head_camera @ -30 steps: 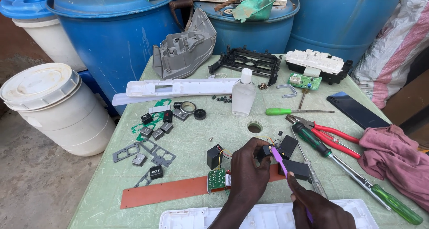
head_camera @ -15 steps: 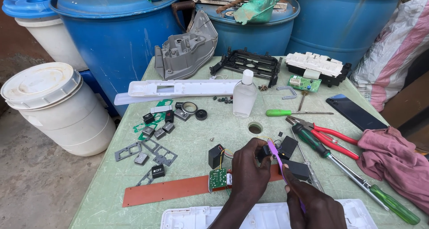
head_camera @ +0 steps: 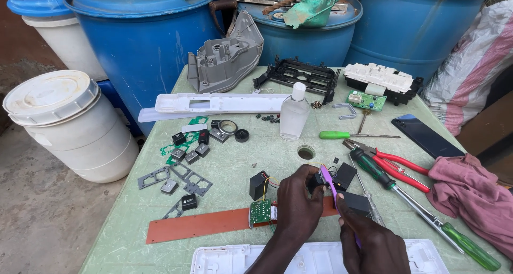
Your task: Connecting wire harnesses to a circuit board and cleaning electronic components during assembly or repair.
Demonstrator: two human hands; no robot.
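Left hand (head_camera: 297, 202) on small black part (head_camera: 315, 182), right hand (head_camera: 368, 242) with purple tool (head_camera: 327, 179) against it.

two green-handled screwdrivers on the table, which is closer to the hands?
The long one lying diagonally at the right, its dark-green grip beside the red-handled pliers, right by the right hand. The smaller light-green one lies farther up, near the clear bottle.

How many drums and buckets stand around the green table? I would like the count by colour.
Blue drums: 3
White barrel with blue lid: 1
White bucket with white lid: 1
Total: 5
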